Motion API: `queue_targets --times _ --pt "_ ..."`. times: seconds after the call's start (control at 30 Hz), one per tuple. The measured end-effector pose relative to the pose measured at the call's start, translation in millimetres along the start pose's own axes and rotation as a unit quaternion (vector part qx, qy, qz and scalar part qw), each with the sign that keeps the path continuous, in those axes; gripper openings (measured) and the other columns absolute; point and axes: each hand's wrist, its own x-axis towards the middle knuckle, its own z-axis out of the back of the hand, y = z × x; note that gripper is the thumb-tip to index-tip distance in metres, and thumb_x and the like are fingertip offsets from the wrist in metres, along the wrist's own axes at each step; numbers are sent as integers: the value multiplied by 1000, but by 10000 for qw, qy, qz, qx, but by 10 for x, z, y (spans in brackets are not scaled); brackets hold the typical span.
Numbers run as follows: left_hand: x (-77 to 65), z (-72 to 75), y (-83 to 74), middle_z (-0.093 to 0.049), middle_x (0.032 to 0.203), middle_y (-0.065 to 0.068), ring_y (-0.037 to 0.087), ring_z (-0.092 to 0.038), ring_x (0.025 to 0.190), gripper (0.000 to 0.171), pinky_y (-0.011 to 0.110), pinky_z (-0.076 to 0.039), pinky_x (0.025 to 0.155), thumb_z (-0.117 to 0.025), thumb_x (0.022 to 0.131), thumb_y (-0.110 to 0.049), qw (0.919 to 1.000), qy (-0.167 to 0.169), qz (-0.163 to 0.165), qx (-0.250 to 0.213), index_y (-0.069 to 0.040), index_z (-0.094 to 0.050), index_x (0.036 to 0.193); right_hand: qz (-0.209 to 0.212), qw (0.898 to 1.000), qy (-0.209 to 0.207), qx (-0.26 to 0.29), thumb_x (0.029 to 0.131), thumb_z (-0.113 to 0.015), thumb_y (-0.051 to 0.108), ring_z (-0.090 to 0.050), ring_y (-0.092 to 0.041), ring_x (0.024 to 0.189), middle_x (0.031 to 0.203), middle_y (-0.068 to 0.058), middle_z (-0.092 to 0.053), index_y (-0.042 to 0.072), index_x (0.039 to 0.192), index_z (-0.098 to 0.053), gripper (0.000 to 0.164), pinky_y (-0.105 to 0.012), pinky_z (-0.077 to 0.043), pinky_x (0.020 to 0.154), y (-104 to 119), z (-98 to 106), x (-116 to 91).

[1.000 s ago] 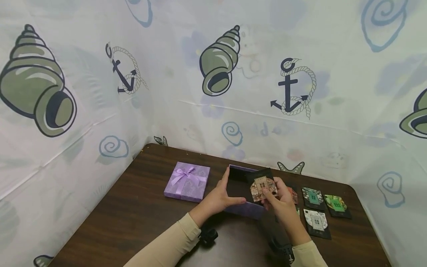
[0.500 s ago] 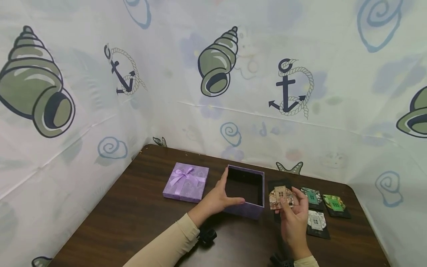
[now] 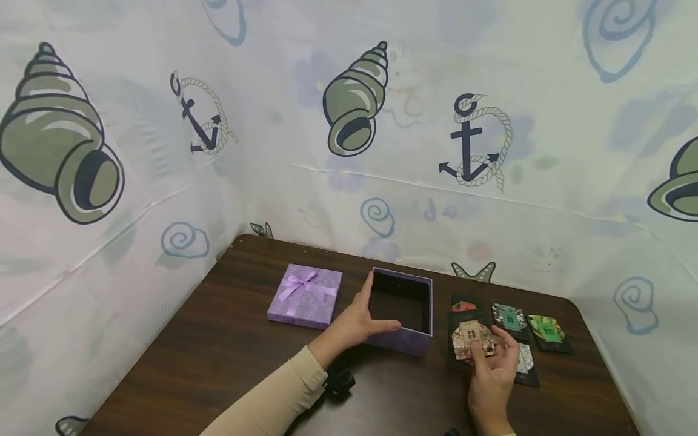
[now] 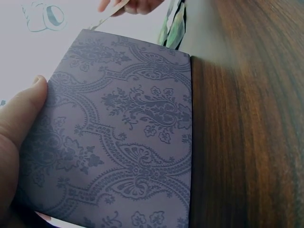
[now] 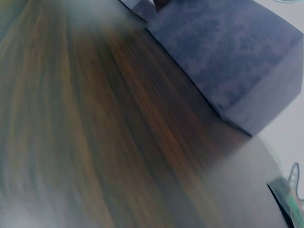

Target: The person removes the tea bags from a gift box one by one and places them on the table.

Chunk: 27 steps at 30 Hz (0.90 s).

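My left hand (image 3: 354, 321) holds an open purple gift box (image 3: 403, 343) at its left side, thumb over the front rim and fingers along the side. In the left wrist view, the thumb (image 4: 23, 111) lies at the edge of the box's patterned wall (image 4: 137, 118). The box's dark inside (image 3: 400, 301) shows no contents. To its right, my right hand (image 3: 495, 369) pinches a flat black packet (image 3: 473, 340) with a flowery picture and beige label, thumb on its face. This packet overlaps a red-labelled packet (image 3: 465, 304) in the head view.
The purple lid (image 3: 305, 295) with a ribbon bow lies left of the box. Packets with teal (image 3: 511, 321), green (image 3: 549, 333) and white (image 3: 525, 360) labels lie at the right of the brown table (image 3: 218, 339). A patterned cloth (image 3: 272, 121) hangs behind.
My right hand has moved right with the packet, from over the box to among the other packets. My left hand and the box have stayed in place.
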Motion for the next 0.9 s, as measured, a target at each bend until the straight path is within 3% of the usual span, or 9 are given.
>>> queue_targets --times 0.1,0.17,0.23,0.33,0.43,0.63,0.7,0.77,0.9 --pt "-7 4 11 -15 184 12 50 -28 164 136 74 -34 124 -91 82 -64 10000 -16 12 -22 -48 9 173 9 9993 -63 -360 106 -63 -6 -44 -7 59 141 -9 -53 -3 148 -52 43 -23 -45 57 28 95 33" --pt "-11 6 13 -15 184 12 50 -31 163 136 73 -35 124 -91 82 -64 10000 -11 16 -32 -47 8 173 33 9949 -106 -1000 107 -64 -2 -41 -7 52 137 -3 -57 1 148 -56 42 -24 -42 51 50 187 48" --pt "-13 7 12 -16 184 12 50 -33 162 136 72 -36 124 -91 82 -63 10000 -8 1 -24 -45 8 174 45 9851 -204 -1709 108 -66 3 -36 -7 43 116 3 -63 6 149 -59 42 -27 -38 45 75 292 68" --pt "-8 7 4 -16 184 13 50 -35 161 136 71 -37 124 -91 83 -61 10000 -6 -44 -22 -41 7 175 10 9646 -481 -2591 108 -68 8 -29 -8 37 92 9 -59 10 150 -61 43 -33 -31 40 109 463 120" --pt "6 2 1 -15 184 12 50 -34 161 136 71 -36 124 -91 83 -61 10000 2 -85 -21 -39 7 176 -201 9490 -928 -3007 107 -70 12 -32 -7 41 88 10 -55 11 150 -64 43 -30 -31 42 156 630 199" --pt "23 -15 25 -14 184 12 49 -34 161 137 71 -37 124 -91 82 -63 10000 20 -72 3 -43 8 175 -794 9011 -1852 -3840 105 -69 23 -52 9 76 110 24 -55 19 153 -63 49 -7 -40 65 277 1053 408" --pt "21 -10 24 -14 184 13 50 -34 161 137 71 -36 124 -91 82 -63 10000 3 -72 -9 -43 8 175 -1062 8839 -2008 -4087 104 -68 27 -62 4 105 121 25 -56 21 156 -61 52 -7 -45 86 313 1226 489" --pt "17 -2 19 -14 184 12 49 -33 162 136 70 -36 125 -91 83 -62 10000 -4 -78 -9 -44 8 174 -1378 8733 -2130 -4160 104 -68 32 -61 -2 123 122 27 -56 24 158 -60 56 -11 -43 101 348 1387 563" --pt "15 5 9 -13 185 11 48 -32 162 136 70 -36 125 -91 83 -62 10000 6 -71 15 -46 9 174 -1915 8545 -2267 -4264 102 -67 42 -54 -5 140 123 31 -56 30 161 -56 61 -16 -41 109 414 1591 631"
